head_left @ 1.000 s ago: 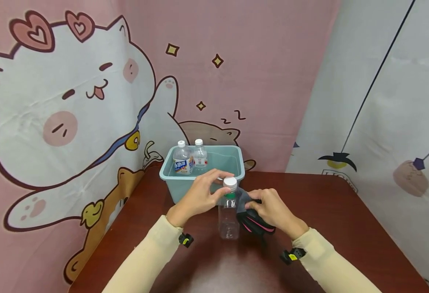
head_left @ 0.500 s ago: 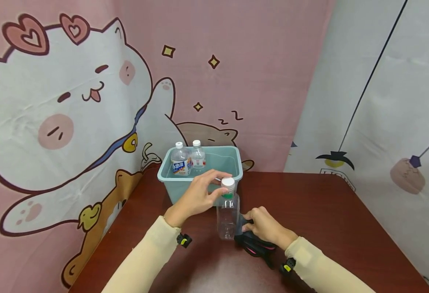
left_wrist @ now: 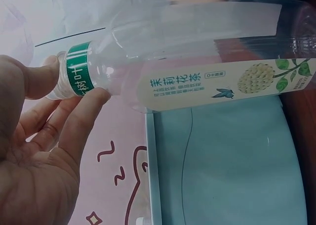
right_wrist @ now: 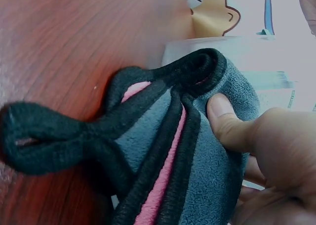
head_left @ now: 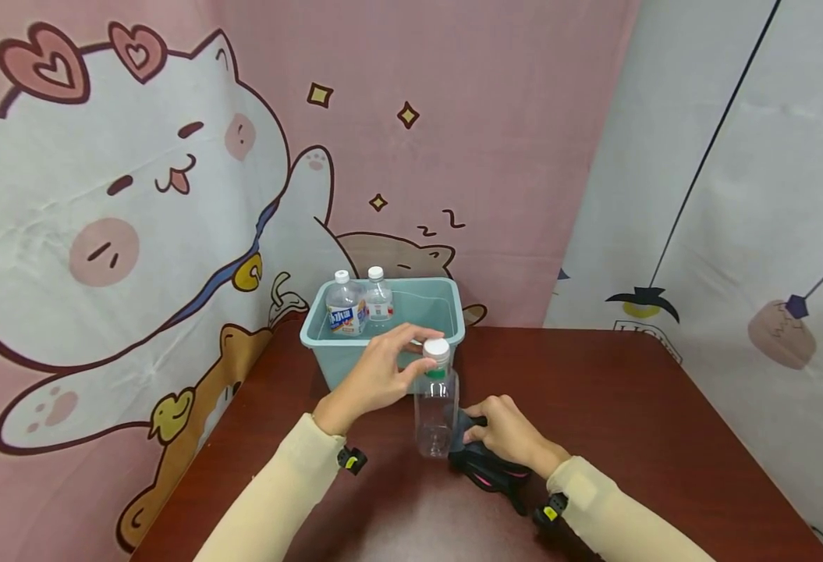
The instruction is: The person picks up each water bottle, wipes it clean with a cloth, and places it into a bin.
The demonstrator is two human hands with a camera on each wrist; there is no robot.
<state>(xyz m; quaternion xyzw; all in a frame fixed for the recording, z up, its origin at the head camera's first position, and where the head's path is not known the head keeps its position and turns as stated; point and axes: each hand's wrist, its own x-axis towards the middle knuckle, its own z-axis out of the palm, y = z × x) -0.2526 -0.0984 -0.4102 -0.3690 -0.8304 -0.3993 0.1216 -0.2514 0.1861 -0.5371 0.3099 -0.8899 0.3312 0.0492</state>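
A clear plastic bottle (head_left: 435, 417) with a white cap and a green neck band stands upright on the table. My left hand (head_left: 381, 373) pinches it at the neck, just under the cap; the left wrist view shows thumb and fingers around the green band (left_wrist: 79, 62). A label with a white flower runs along the bottle's side in that view. My right hand (head_left: 512, 434) grips a folded grey cloth (right_wrist: 207, 170) with black edging, pink stripes and a black loop. The cloth is low by the table, against the bottle's lower right side.
Behind the bottle stands a light blue plastic bin (head_left: 341, 363). Two capped bottles are inside it, one with a blue and orange label (head_left: 346, 308), the other smaller (head_left: 379, 297). The brown table (head_left: 594, 390) meets printed curtains at the back and left.
My right hand has moved the cloth down along the bottle, from near its neck to its lower side. The left hand keeps its hold at the neck.
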